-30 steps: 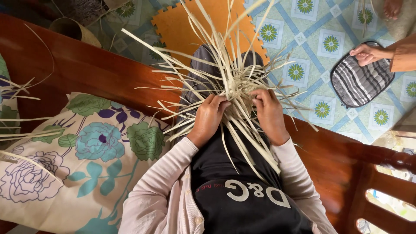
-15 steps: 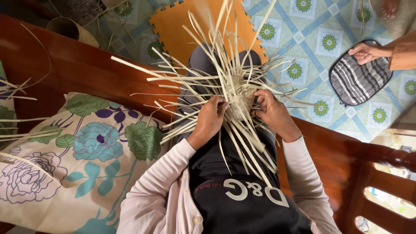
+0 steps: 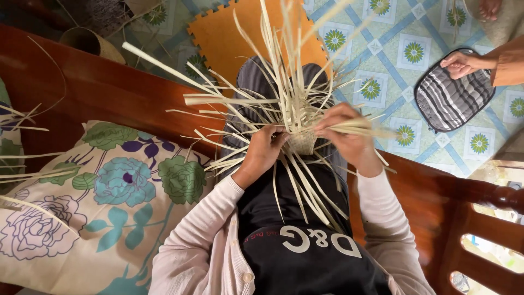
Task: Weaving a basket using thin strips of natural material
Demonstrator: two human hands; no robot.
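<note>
A small woven piece of pale palm-leaf strips (image 3: 302,143) rests on my lap, with many long loose strips (image 3: 234,101) fanning out in all directions. My left hand (image 3: 264,151) grips the woven centre from the left side. On the right, my right hand (image 3: 346,137) pinches a bundle of strips that runs out to the right. Both hands touch the weaving. My sleeves are pale pink, and I wear a dark apron.
I sit on a dark wooden bench (image 3: 103,87) with a floral cushion (image 3: 103,202) at my left. An orange foam mat (image 3: 240,33) lies on the patterned tile floor (image 3: 398,60). Another person's hand (image 3: 461,64) holds a striped pouch (image 3: 450,98) at the right.
My right hand has shifted to the right and pulled a bundle of strips sideways. The loose strips have swung round. The other person's hand and pouch stayed in about the same place.
</note>
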